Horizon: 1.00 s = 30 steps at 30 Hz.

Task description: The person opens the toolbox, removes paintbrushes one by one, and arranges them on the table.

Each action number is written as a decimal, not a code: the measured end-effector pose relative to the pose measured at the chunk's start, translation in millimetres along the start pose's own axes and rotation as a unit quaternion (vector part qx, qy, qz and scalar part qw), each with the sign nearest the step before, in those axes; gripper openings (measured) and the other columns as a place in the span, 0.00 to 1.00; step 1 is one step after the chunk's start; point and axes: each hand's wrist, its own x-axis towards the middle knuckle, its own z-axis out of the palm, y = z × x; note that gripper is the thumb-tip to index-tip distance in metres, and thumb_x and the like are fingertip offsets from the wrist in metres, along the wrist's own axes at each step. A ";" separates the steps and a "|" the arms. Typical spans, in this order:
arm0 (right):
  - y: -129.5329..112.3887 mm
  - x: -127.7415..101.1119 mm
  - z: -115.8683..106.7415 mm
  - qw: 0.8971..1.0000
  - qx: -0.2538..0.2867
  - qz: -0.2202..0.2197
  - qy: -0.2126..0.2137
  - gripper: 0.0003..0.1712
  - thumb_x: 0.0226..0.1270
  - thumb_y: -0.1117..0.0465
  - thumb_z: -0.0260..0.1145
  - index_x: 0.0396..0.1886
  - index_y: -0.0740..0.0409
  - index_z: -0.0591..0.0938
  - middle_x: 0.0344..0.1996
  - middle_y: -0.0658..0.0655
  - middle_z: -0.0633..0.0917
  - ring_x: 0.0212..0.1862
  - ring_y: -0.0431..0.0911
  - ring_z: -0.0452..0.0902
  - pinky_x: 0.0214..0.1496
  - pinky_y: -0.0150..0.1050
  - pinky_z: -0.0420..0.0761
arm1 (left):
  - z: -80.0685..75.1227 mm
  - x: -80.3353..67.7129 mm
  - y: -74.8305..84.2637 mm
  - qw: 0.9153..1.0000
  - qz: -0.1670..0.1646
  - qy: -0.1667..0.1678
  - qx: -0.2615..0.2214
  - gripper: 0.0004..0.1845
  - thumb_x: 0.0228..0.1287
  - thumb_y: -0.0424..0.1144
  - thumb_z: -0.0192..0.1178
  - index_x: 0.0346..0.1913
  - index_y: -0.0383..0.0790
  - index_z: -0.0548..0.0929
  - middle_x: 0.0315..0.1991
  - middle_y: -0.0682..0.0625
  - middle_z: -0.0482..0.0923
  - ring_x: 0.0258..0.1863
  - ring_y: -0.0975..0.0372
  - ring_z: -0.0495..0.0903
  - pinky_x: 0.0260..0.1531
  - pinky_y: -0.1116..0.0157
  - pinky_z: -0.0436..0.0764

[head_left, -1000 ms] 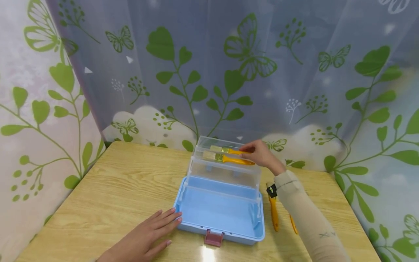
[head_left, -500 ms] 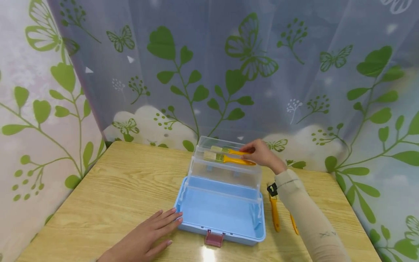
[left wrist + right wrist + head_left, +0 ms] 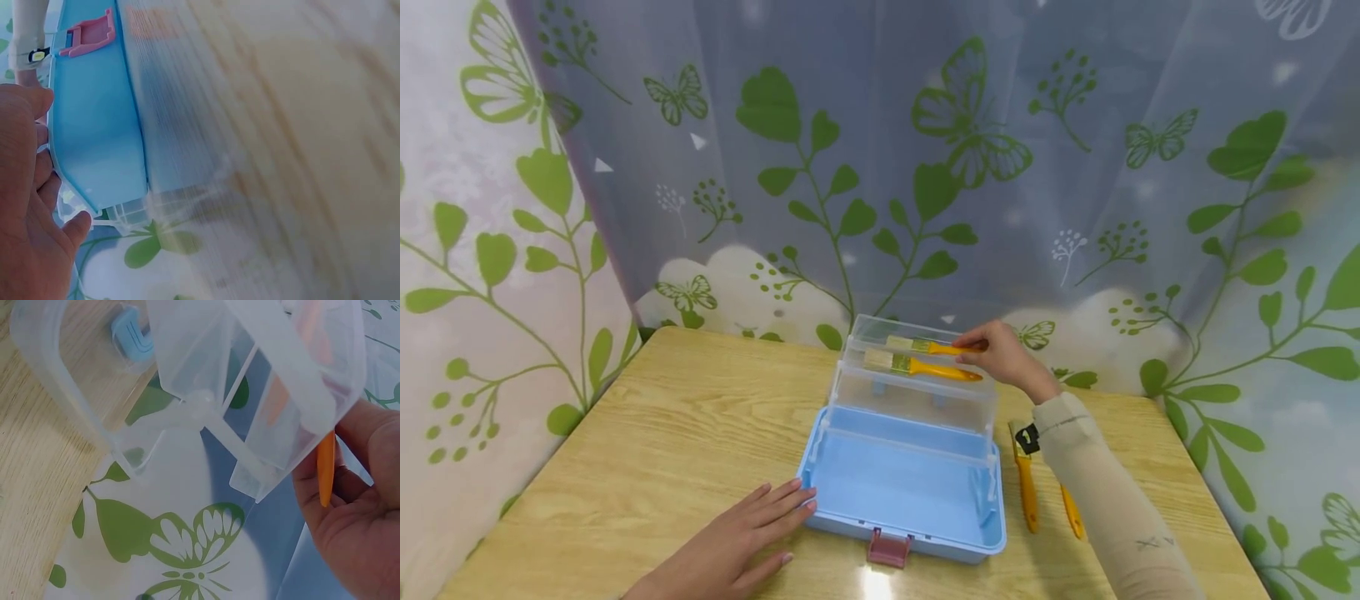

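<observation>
A light-blue plastic box [image 3: 887, 492] stands opened on the table, its clear tiered trays [image 3: 917, 404] raised at the back. Two paintbrushes with yellow-orange handles lie in the top tray, an upper brush [image 3: 938, 347] behind a lower brush [image 3: 940, 369]. With thumb and fingers, my right hand [image 3: 1003, 358] pinches the upper brush by its handle; in the right wrist view the orange handle end [image 3: 325, 469] pokes out past the tray between the fingers. My left hand [image 3: 737, 533] rests with extended fingers touching the box's front left corner.
Right of the box, a paintbrush [image 3: 1028, 496] lies on the wooden table [image 3: 700, 417]; beside it another orange handle [image 3: 1071, 510] is partly hidden by my right sleeve. A dark pink clasp [image 3: 889, 547] hangs at the box's front. Patterned curtains [image 3: 865, 125] stand close behind.
The upper brush has shifted slightly right relative to the lower brush, along with my right hand's fingers. My left hand stays against the box.
</observation>
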 end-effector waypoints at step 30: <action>13.4 -45.2 -8.6 0.993 0.053 -0.020 0.099 0.16 0.68 0.65 0.71 0.53 0.64 0.88 0.49 0.65 0.88 0.43 0.52 0.86 0.41 0.32 0.86 | 1.0 2.2 0.8 1.000 0.005 0.004 -0.003 0.35 0.72 0.45 0.63 0.77 0.38 0.65 0.76 0.45 0.67 0.76 0.53 0.64 0.79 0.71 0.38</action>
